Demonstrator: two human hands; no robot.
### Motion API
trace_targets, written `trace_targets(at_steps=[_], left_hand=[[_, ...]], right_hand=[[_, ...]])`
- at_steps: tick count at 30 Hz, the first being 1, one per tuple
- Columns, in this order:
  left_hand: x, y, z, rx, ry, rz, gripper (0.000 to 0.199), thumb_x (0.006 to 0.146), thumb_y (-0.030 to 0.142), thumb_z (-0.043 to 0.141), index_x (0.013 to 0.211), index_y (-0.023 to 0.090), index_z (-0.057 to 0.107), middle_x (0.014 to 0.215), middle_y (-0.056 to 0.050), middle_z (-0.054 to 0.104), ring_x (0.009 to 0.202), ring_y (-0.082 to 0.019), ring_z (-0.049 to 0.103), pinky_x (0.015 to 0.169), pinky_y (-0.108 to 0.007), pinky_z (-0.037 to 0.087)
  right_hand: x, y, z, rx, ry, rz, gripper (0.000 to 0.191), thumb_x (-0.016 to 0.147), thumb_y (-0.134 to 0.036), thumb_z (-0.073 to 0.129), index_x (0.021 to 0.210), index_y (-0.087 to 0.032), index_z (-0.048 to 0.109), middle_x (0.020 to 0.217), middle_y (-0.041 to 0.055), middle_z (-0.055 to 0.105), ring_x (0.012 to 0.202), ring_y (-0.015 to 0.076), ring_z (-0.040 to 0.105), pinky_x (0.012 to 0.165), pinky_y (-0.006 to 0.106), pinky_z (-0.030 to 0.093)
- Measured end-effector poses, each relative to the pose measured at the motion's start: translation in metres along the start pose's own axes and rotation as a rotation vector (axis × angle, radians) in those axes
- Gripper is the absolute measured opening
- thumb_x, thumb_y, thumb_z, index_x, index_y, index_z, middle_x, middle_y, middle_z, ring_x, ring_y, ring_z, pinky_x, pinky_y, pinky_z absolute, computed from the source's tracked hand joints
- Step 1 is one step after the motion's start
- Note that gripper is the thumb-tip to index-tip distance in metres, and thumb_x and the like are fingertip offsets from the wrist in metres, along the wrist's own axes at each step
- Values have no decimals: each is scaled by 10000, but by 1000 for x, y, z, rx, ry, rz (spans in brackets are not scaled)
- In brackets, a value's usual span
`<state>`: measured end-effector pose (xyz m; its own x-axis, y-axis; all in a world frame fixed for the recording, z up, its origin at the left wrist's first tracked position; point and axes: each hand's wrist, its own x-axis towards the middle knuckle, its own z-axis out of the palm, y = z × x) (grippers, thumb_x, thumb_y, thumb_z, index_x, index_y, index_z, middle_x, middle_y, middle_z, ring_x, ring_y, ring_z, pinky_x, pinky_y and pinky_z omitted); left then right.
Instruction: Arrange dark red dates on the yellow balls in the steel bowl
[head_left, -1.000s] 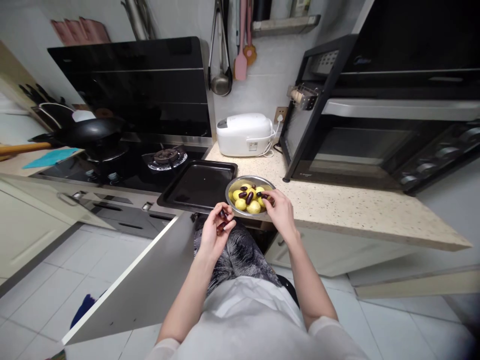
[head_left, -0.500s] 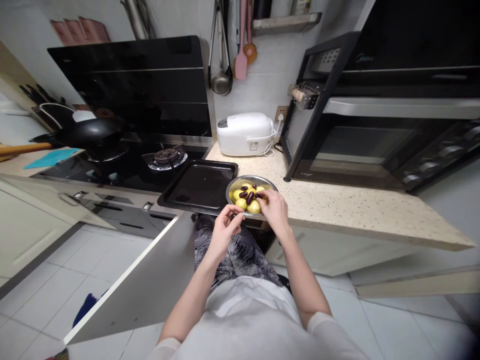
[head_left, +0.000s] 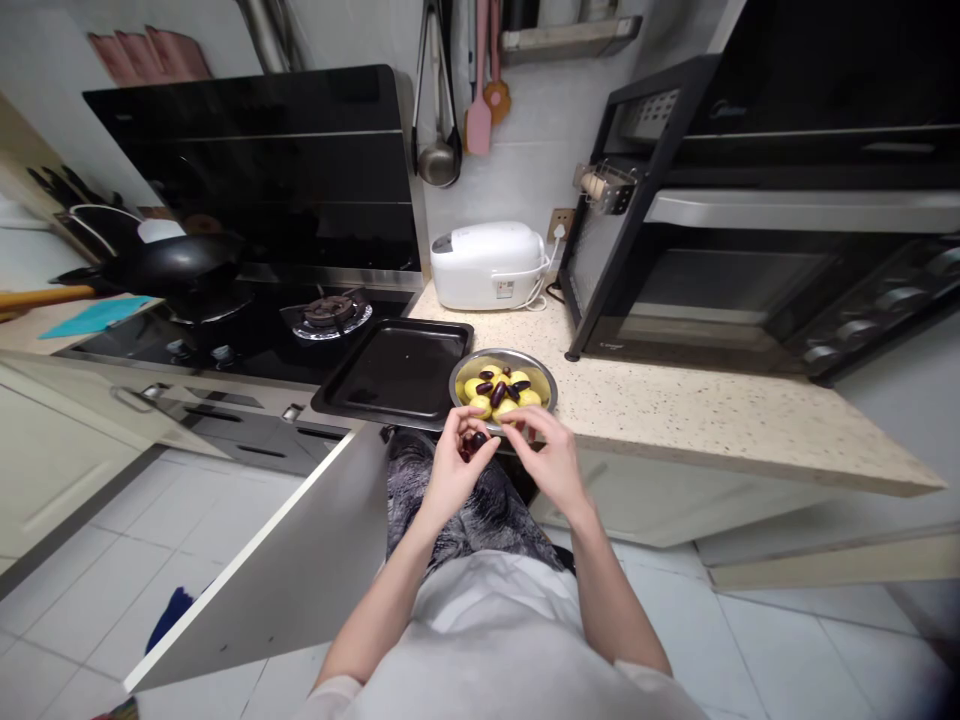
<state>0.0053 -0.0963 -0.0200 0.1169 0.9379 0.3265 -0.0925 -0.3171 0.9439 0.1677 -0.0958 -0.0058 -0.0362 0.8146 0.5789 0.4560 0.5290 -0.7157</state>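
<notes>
My left hand (head_left: 463, 458) is cupped in front of the bowl, with several dark purple grapes (head_left: 478, 440) in its curled fingers. Close beside it, my right hand (head_left: 550, 452) hovers over the bowl's near rim. Its thumb and fingers are apart, and I see nothing between them. The round metal bowl (head_left: 553, 380) stands at the counter's front edge. Several yellow, rounded pieces (head_left: 529, 398), perhaps potatoes or fruit, fill it. On top of them lie several long dark grapes (head_left: 498, 394). My hands hide part of the near rim.
Left of the bowl lies a black baking tray (head_left: 397, 370), partly over the hob. A white appliance (head_left: 487, 268) with a cord stands behind. The oven (head_left: 720, 290) is at the right. An open cabinet door (head_left: 285, 560) juts out below, left of my legs.
My right hand has come back from the bowl towards my left hand, leaving a dark grape on the yellow pieces. My left hand has turned more open, showing the grapes in it.
</notes>
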Motion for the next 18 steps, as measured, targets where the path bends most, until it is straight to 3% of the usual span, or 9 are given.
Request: trace_targets(at_steps=[4, 8, 13, 18], left_hand=[[-3, -6, 3, 83, -18, 34, 440, 920, 224, 666, 1307, 212, 457, 957, -12, 618, 841, -149, 604, 804, -264, 478], [-6, -9, 4, 222, -11, 75, 501, 900, 133, 596, 1367, 220, 440, 990, -23, 630, 802, -146, 611, 730, -251, 479], [-6, -7, 4, 268, 6, 103, 524, 858, 79, 573, 1352, 214, 465, 949, -6, 613, 665, -105, 529, 614, -214, 439], [-4, -6, 5, 316, 10, 120, 453, 858, 85, 591, 1292, 198, 525, 923, -11, 598, 669, -108, 512, 598, -209, 430]], right_hand=[[-12, -14, -1, 40, -122, 34, 156, 972, -299, 660, 1079, -257, 765, 1016, 42, 736, 867, 198, 661, 703, 300, 511], [-13, -14, 2, -1, -153, 35, 240, 931, -260, 708, 1167, -263, 755, 1002, 39, 720, 838, 197, 640, 770, 325, 525], [-11, -13, 6, 35, -135, 20, 188, 928, -224, 699, 1100, -253, 767, 1015, 44, 717, 882, 201, 648, 777, 324, 522], [-12, -12, 3, 102, -112, 66, 124, 904, -251, 719, 1024, -247, 752, 985, 36, 723, 827, 187, 646, 634, 284, 480]])
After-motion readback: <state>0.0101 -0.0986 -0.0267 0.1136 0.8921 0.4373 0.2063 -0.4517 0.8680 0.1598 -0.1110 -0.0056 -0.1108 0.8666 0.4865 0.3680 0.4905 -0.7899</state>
